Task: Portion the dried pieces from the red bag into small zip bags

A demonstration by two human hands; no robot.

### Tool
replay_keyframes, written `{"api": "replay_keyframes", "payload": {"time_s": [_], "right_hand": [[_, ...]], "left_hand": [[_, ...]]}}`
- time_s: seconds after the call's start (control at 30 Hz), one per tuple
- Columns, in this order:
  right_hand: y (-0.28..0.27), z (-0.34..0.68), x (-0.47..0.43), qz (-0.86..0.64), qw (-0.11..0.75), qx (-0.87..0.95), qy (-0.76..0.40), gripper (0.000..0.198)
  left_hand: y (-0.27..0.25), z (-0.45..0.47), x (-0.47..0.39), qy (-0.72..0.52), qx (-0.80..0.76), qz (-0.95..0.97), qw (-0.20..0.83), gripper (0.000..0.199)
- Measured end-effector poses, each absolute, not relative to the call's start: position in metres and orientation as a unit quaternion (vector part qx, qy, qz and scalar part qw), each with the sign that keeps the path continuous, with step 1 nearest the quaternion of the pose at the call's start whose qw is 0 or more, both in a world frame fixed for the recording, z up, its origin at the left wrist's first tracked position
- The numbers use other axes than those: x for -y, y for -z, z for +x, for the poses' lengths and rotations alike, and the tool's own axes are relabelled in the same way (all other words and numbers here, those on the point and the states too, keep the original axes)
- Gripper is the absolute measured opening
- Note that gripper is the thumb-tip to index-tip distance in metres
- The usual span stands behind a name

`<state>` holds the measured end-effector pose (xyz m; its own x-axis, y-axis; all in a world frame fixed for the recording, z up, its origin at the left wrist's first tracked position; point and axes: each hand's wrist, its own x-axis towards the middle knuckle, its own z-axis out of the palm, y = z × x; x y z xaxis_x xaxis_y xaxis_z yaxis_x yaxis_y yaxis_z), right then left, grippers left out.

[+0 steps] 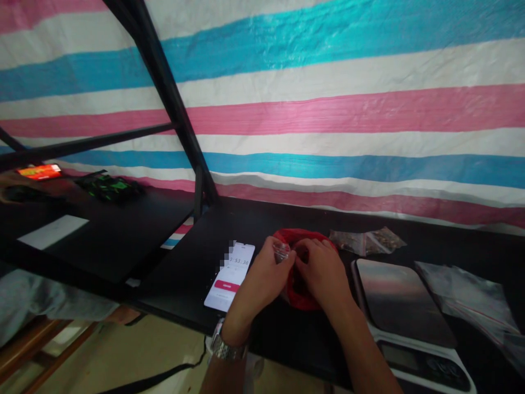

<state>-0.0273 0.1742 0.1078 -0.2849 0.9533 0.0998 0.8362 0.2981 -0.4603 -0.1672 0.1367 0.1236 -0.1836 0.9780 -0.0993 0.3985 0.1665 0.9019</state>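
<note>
A red plastic bag (301,298) sits on the black table with its mouth spread wide. Over its left side, my left hand (266,273) is closed, and a small piece of clear plastic, which looks like a small bag (281,250), shows between its fingers. Curled at the bag's opening is my right hand (324,268); whatever its fingertips hold is hidden. Both hands' fingertips come close together above the opening. Left of them lies a phone (229,279) with a running timer on its screen, partly behind my left forearm.
To the right stands a kitchen scale (404,301) with a metal plate. Filled zip bags (367,241) lie behind it, flat clear zip bags (471,298) beside it. A black frame post (172,109) rises at left, near another person's sleeve (49,298).
</note>
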Motion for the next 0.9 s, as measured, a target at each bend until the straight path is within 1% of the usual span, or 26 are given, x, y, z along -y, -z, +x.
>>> {"api": "replay_keyframes", "payload": {"time_s": [0.13, 0.27, 0.43, 0.53, 0.67, 0.77, 0.9], "right_hand": [[-0.113, -0.028, -0.172, -0.568, 0.158, 0.785, -0.19, 0.022], [-0.114, -0.025, -0.169, -0.571, 0.149, 0.778, -0.217, 0.021], [-0.113, -0.021, -0.169, -0.565, 0.179, 0.755, -0.282, 0.019], [-0.109, -0.018, -0.17, -0.567, 0.203, 0.729, -0.327, 0.017], [-0.101, -0.015, -0.174, -0.572, 0.229, 0.703, -0.355, 0.016], [-0.1, -0.014, -0.176, -0.574, 0.25, 0.682, -0.378, 0.016], [-0.108, -0.011, -0.177, -0.556, 0.275, 0.657, -0.428, 0.017]], "left_hand": [[-0.116, -0.166, -0.144, -0.441, -0.675, 0.448, 0.387, 0.013], [-0.112, -0.172, -0.147, -0.521, -0.643, 0.379, 0.414, 0.025], [-0.111, -0.176, -0.148, -0.585, -0.597, 0.334, 0.437, 0.035], [-0.113, -0.174, -0.149, -0.595, -0.581, 0.318, 0.455, 0.041], [-0.116, -0.171, -0.148, -0.591, -0.577, 0.315, 0.469, 0.04], [-0.117, -0.173, -0.148, -0.576, -0.602, 0.325, 0.447, 0.035], [-0.123, -0.179, -0.143, -0.553, -0.658, 0.364, 0.358, 0.027]]}}
